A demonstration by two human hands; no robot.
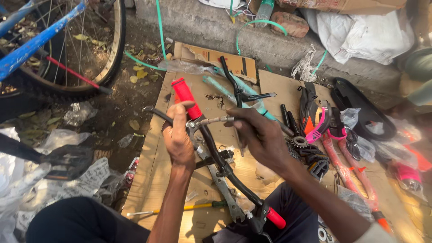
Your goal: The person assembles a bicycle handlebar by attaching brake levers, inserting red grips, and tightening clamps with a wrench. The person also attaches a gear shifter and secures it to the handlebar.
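Observation:
My left hand grips a black bicycle handlebar just below its upper red grip; a brake lever sticks out to the left by my fingers. The bar runs down to a second red grip near my lap. My right hand holds a thin silver brake cable that reaches across to the lever clamp. A flat metal spanner lies under the bar on the brown cardboard.
A blue bicycle's wheel stands upper left. On the cardboard lie a teal bar with a black lever, a yellow-handled screwdriver, a sprocket, black pedals, pink frame parts. Plastic bags lie left; a concrete ledge behind.

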